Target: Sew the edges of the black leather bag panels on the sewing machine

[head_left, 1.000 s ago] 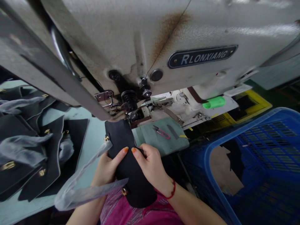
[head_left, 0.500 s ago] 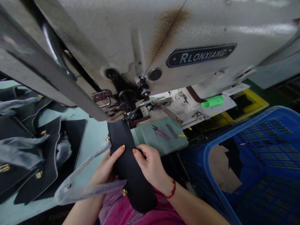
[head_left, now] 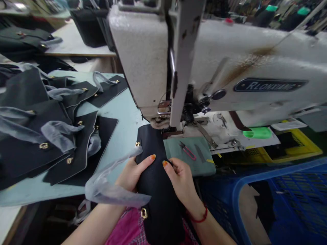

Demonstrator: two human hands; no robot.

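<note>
Okay so left hand and right hand are both gripping the black panel, one on each side. Its far end's right up under the machine, near end down over the lap. A wrapped strap loops off its left edge. More panels are heaped on the tabletop at left, snips sit to the right, blue basket near right.

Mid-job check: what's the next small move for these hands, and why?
Probably guide the black panel slightly further under the head of the sewing machine, holding it flat: its far end reaches the head, and the left hand and right hand hold opposite sides. I can't make out the needle.
</note>
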